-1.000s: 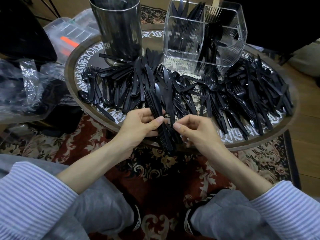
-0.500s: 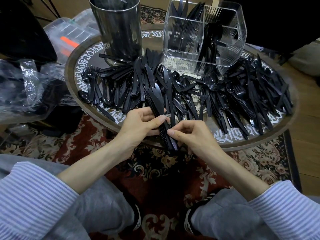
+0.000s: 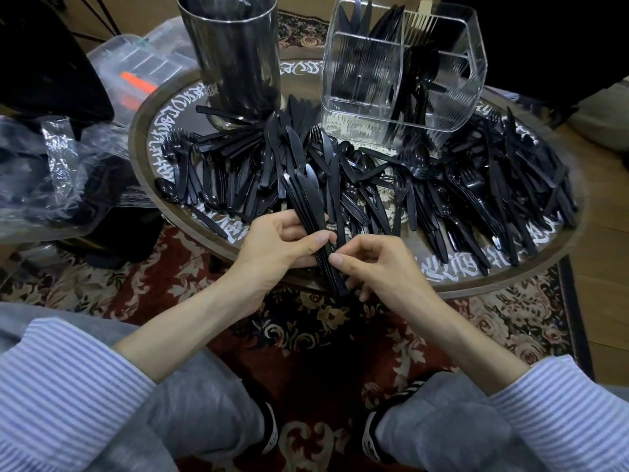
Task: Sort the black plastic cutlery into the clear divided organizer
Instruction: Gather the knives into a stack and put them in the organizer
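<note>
Knives (image 3: 308, 202) bundled between left hand (image 3: 279, 247) fingers (image 3: 315, 238), right hand (image 3: 381, 267) touching.

organizer (image 3: 401, 63) top cropped, contents perhaps knives

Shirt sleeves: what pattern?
Blue and white stripes on the shirt sleeves, clearest in the head view.

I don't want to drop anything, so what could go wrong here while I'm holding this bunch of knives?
The bunch of knives is pinched only at the handles by your left hand, with the right hand at the bottom ends, so some could fan out and slip to the rug. Reaching to the organizer crosses the loose pile, which a sleeve might drag off the table.
</note>
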